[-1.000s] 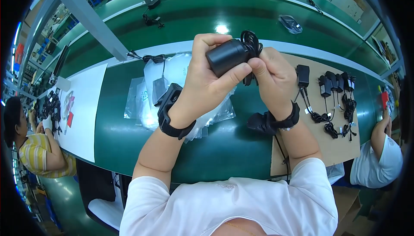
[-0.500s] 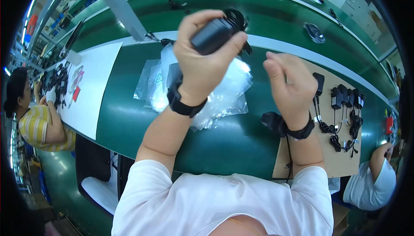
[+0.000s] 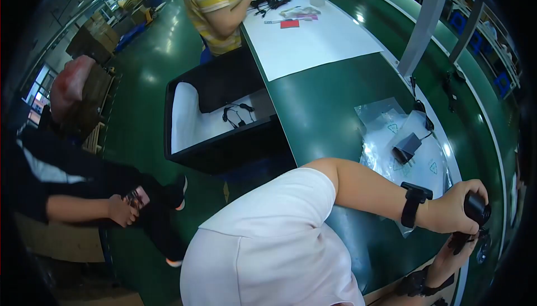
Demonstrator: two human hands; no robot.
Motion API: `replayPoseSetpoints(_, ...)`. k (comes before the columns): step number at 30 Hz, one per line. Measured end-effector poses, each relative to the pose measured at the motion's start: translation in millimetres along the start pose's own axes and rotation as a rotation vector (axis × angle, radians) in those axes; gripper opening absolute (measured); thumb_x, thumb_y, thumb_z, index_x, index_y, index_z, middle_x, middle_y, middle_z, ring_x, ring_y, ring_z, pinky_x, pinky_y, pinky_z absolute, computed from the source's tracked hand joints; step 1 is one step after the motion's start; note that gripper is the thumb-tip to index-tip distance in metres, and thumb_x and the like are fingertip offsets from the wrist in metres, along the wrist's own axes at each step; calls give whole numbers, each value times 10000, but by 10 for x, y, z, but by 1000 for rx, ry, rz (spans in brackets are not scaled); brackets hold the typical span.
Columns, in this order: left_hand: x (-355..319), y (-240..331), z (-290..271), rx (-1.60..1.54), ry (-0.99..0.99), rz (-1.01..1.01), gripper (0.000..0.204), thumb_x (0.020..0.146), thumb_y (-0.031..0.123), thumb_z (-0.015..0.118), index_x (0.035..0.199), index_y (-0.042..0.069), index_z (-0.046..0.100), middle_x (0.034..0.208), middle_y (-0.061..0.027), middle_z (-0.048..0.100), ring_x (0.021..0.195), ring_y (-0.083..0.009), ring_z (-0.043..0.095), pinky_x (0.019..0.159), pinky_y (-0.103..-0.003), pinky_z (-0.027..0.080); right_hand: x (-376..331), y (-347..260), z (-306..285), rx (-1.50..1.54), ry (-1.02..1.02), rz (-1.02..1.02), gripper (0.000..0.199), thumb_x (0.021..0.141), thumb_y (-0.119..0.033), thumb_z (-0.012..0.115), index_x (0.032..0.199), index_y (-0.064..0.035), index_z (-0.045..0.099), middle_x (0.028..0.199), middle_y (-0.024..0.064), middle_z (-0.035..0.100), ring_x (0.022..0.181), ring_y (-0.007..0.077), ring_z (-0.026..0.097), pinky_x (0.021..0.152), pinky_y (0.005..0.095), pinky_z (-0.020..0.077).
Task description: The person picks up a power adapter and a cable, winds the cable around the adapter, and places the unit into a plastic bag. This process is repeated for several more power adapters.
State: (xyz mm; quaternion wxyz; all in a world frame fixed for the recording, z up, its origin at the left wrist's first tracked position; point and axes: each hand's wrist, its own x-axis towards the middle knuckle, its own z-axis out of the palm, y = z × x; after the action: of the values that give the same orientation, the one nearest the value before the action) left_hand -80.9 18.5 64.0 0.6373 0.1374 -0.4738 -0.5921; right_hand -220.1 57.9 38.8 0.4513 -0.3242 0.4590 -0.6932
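Observation:
My left hand (image 3: 450,210), at the right of the head view, is closed around a black power adapter (image 3: 475,207). Just below it, my right hand (image 3: 454,257) has its fingers closed on a dark cable bundle (image 3: 461,242) by the adapter; my left hand partly hides them. Each wrist wears a black strap. Left of my hands, clear plastic bags (image 3: 386,124) lie spread on the green table (image 3: 319,110). On top of the bags rests another black adapter (image 3: 407,148) with its cord running toward the table's far edge.
A black bin (image 3: 224,144) with white lining and some cables stands against the table. Beyond, a person in yellow stripes (image 3: 215,12) handles black adapters on a white sheet (image 3: 319,43). Another person (image 3: 72,188) stands at left, phone in hand. A metal post (image 3: 425,23) rises at the far edge.
My view has swung left, so the bin and the standing person show. My right hand has come together with my left at the adapter's cable. An adapter now shows on the bags.

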Motion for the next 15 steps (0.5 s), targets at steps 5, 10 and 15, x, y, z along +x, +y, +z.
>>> replayPoseSetpoints(5,-8,34,-67,122,-18,53,421,572,72,667,937,31,462,823,-72,522,743,-141,539,668,-250,460,281,194,-449,-199,-294,-95,374,942,-237,385,1218,14,373,1123,89,466,1020,146,480,883,267,374)
replayPoseSetpoints(10,16,15,-27,160,-4,26,431,563,75,666,940,29,463,840,-80,520,769,-150,535,687,-259,451,189,167,-361,-312,-64,-123,412,945,-234,388,1241,49,347,1202,117,435,1085,183,457,941,280,345)
replayPoseSetpoints(15,12,42,-69,189,-22,4,411,567,74,668,921,35,463,865,-77,515,796,-158,524,707,-270,443,23,182,-102,-618,-148,-338,576,891,-346,494,1258,64,324,1204,178,454,1113,224,446,915,290,357)
